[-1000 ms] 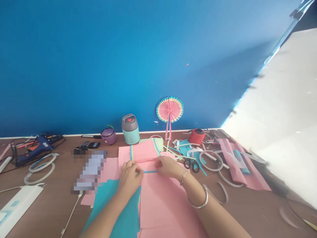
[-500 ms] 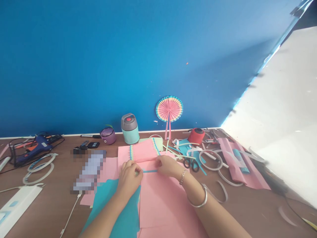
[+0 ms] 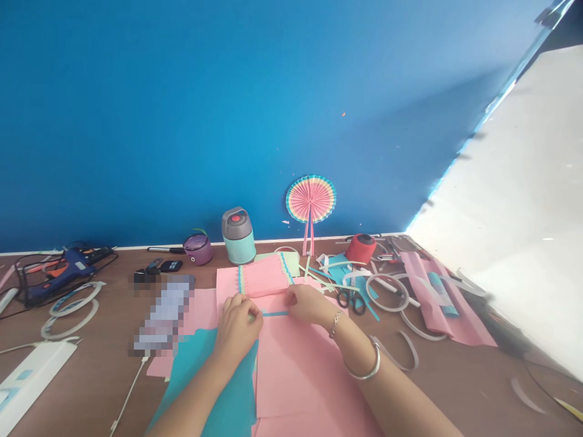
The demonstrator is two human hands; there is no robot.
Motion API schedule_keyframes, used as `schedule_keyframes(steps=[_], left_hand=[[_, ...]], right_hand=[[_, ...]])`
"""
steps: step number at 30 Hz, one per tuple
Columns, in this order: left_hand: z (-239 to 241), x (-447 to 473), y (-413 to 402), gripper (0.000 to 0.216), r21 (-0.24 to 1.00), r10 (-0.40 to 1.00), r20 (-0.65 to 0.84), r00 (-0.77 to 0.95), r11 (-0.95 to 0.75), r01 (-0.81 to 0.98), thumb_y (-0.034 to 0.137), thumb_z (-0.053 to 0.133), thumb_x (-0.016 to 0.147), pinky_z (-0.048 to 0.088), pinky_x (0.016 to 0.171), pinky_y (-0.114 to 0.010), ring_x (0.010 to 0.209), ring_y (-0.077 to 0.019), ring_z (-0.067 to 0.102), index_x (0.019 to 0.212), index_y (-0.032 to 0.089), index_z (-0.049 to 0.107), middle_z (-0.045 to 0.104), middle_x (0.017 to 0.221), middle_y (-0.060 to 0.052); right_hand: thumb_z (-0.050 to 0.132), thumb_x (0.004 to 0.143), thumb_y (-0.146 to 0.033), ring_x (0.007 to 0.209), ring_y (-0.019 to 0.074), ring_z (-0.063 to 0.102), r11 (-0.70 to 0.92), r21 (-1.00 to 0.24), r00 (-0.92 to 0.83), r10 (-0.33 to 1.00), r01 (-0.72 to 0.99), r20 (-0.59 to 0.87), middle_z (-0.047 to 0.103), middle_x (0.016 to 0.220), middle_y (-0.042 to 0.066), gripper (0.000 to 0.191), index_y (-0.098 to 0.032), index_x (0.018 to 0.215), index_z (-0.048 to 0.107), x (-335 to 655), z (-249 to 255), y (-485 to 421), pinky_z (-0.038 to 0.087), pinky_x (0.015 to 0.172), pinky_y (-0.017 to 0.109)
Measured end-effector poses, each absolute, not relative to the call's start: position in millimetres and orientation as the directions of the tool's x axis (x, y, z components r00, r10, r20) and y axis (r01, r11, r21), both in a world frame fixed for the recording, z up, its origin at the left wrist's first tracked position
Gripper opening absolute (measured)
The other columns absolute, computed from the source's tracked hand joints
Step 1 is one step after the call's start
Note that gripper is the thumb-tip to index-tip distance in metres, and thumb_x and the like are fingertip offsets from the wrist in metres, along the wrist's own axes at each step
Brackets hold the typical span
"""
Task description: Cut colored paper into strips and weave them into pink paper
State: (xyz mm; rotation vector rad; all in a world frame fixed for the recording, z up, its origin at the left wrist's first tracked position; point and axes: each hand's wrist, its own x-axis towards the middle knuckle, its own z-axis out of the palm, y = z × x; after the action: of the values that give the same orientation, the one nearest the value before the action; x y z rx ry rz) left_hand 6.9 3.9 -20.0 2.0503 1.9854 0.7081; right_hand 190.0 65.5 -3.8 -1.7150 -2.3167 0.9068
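A narrow blue paper strip (image 3: 276,314) runs between my two hands across pink paper (image 3: 300,364). My left hand (image 3: 239,321) has its thumb and forefinger closed at the strip's left end, its other fingers curled on the pink paper. At the right end, my right hand (image 3: 306,303) pinches with bent fingers; its fingertips are partly hidden. Just beyond them rests a pleated pink paper piece (image 3: 265,276) with blue and yellow edges. A blue paper sheet (image 3: 204,388) lies under my left forearm.
A round pleated paper fan (image 3: 311,199) stands against the blue wall. Behind my hands are a turquoise jar (image 3: 240,243), a purple cup (image 3: 198,250) and a red object (image 3: 361,249). Scissors (image 3: 351,301) and paper coils lie right; a phone (image 3: 164,312) and glue gun (image 3: 68,273) lie left.
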Motion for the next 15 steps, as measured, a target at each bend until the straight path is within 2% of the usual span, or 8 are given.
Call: schedule_keyframes(steps=[10, 15], left_hand=[[-18.4, 4.1, 4.9, 0.006, 0.518, 0.979, 0.2, -0.044, -0.068, 0.853, 0.016, 0.052, 0.072, 0.043, 0.074, -0.036, 0.082, -0.0228, 0.052, 0.069, 0.022, 0.051, 0.057, 0.079, -0.003], [-21.8, -2.0, 6.2, 0.011, 0.566, 0.983, 0.185, -0.006, -0.102, 0.818, 0.012, 0.05, 0.07, 0.043, 0.075, -0.035, 0.083, -0.0216, 0.053, 0.069, 0.022, 0.052, 0.059, 0.081, -0.002]], right_hand=[[0.052, 0.058, -0.007, 0.075, 0.016, 0.059, 0.176, -0.541, -0.358, 0.899, 0.822, -0.253, 0.067, 0.084, 0.003, 0.027, -0.018, 0.08, 0.064, 190.0, -4.7, 66.3, 0.035, 0.058, 0.022], [0.053, 0.057, -0.007, 0.077, 0.0162, 0.059, 0.17, -0.547, -0.358, 0.898, 0.82, -0.258, 0.068, 0.084, 0.003, 0.029, -0.019, 0.081, 0.065, 189.8, -5.6, 66.6, 0.036, 0.059, 0.021]])
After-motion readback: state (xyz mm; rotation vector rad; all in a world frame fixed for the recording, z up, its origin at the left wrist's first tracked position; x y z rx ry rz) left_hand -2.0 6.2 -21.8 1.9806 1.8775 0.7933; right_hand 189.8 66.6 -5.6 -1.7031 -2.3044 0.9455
